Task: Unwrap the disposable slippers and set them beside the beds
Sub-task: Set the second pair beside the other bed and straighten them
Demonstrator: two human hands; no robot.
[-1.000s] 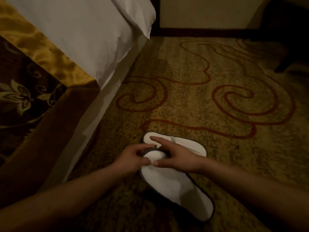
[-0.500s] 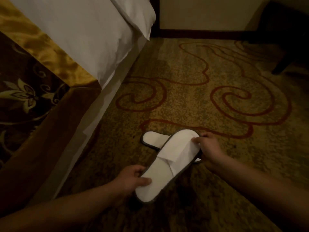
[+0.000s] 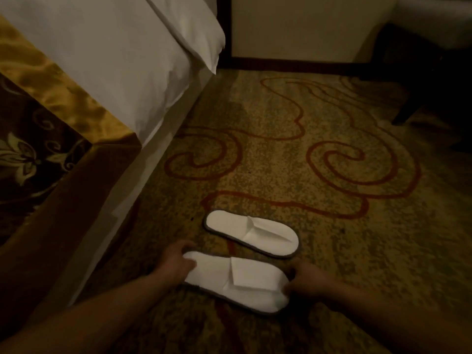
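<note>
Both hands are on one slipper. Left hand (image 3: 176, 261) grips the heel end of the near slipper (image 3: 229, 279), fingers curled over the far edge and thumb on the insole. Right hand (image 3: 306, 281) holds the toe end, fingers curled round the rim. This hand is blurred, so the finer detail of the grip cannot be told.

Carpet (image 3: 344, 238): mottled gold-brown with red scroll lines, covering the floor across the view.

Bed (image 3: 115, 60): occupies the left side, dressed in white linen that hangs down its side. A runner (image 3: 51, 118) with a gold band and a dark floral panel lies across it.

Chair (image 3: 421, 80): dark, at upper right against the wall, well apart from the slippers.

Near slipper: white with a dark edge binding, on the carpet near the bed's side. Whether it rests fully on the pile cannot be told. Its long axis runs left to right across the view, dipping slightly to the right. Heel points toward the bed and toe away from it. The upper band lies flat and creased.

Far slipper (image 3: 245, 232): same make, flat on the carpet, untouched, just beyond the near one with a strip of carpet between. Its axis is roughly parallel, heel toward the bed and toe away.

Markings: any print on either slipper cannot be made out in this dim light.
</note>
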